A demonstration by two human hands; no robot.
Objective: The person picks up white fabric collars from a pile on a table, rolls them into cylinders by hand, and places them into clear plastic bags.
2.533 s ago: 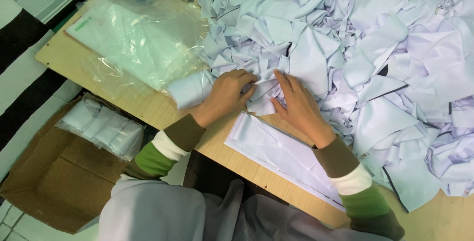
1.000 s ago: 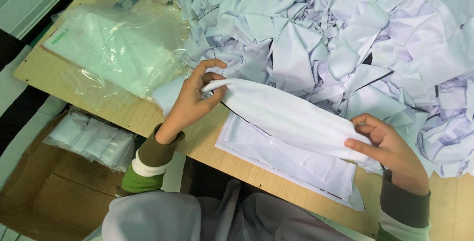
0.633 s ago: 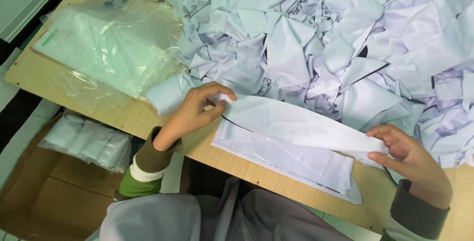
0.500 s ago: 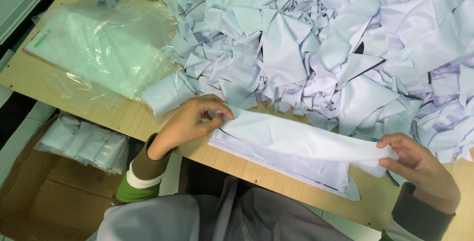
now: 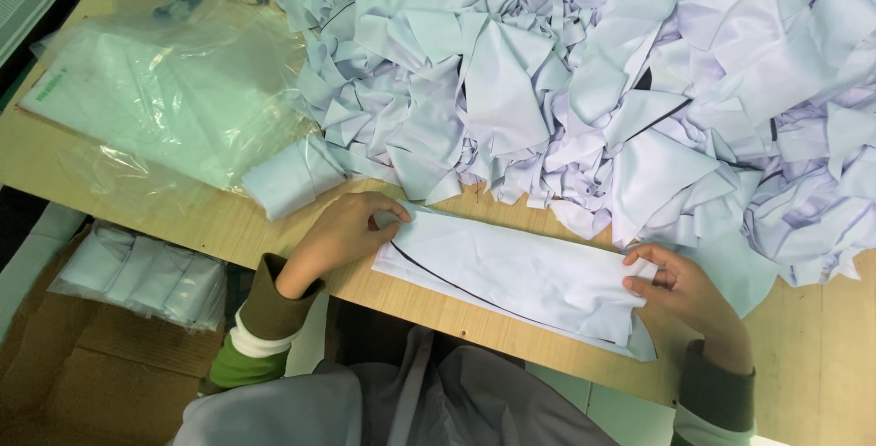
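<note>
Left hand and right hand pinching opposite ends of white fabric strip, stretched flat on worktop between them (squaring edges, probably); loose fabric heap just beyond.

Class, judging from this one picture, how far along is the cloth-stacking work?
Done: a few flat white pieces stacked at the table edge, and bagged bundles in the cardboard box. In hand: left hand and right hand hold the top piece. Left: a big loose pile.
</note>
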